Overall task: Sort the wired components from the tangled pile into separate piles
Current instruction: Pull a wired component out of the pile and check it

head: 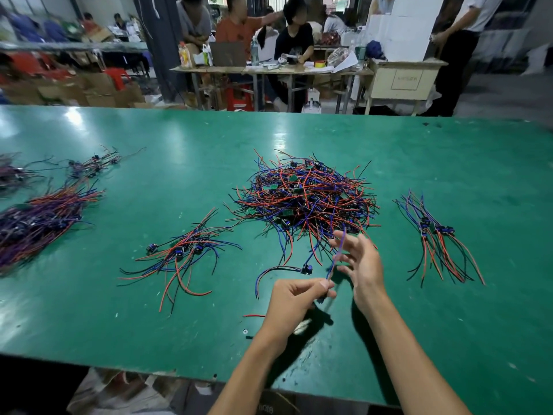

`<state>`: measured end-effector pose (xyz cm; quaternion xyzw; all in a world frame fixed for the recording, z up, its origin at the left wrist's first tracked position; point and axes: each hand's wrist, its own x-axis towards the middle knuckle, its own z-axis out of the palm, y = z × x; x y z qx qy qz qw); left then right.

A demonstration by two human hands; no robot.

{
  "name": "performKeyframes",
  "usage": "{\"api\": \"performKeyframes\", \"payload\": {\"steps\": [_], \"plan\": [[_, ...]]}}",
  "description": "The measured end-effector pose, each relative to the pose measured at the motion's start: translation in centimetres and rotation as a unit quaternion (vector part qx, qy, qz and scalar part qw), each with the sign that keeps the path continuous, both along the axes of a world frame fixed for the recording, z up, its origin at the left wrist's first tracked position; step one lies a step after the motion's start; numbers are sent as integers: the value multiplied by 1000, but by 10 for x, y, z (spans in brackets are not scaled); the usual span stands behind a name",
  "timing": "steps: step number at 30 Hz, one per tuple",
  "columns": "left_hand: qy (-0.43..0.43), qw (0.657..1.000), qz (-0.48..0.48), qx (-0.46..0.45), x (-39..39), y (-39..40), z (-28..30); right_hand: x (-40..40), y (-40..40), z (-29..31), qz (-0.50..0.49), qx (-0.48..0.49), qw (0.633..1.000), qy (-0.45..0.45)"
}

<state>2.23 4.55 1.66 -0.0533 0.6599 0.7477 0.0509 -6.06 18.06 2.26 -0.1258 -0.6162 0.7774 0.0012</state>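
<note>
Left hand (294, 298) pinches one blue wire (336, 259) — right hand (360, 262) loose beside it. I'm sorting; next it needs a pile — maybe the right pile (437, 238).

We see two bare forearms with no sleeves, watch, bracelet or gloves on them. Our left hand (294, 298) and right hand (360, 263) carry no rings. The thumbnail on the left is short and plain.

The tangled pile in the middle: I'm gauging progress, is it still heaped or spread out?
Still heaped: the tangled pile rises in a dense mound on the green table, while sorted bundles lie flat beside it.
</note>
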Motion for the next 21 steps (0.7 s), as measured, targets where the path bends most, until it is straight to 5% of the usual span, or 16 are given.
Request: {"api": "performKeyframes", "payload": {"steps": [5, 8, 16, 21], "plan": [[-10, 973, 41, 225, -4, 1, 34, 40, 2, -17, 48, 232, 960, 148], [-16, 953, 76, 292, -11, -4, 50, 65, -5, -15, 109, 267, 931, 225], [-67, 917, 153, 363, -11, -8, 51, 79, -23, 1, 37, 57, 975, 211], [-73, 910, 175, 369, -4, -3, 44, 81, -35, 5, 6, -151, 987, 56]]}}
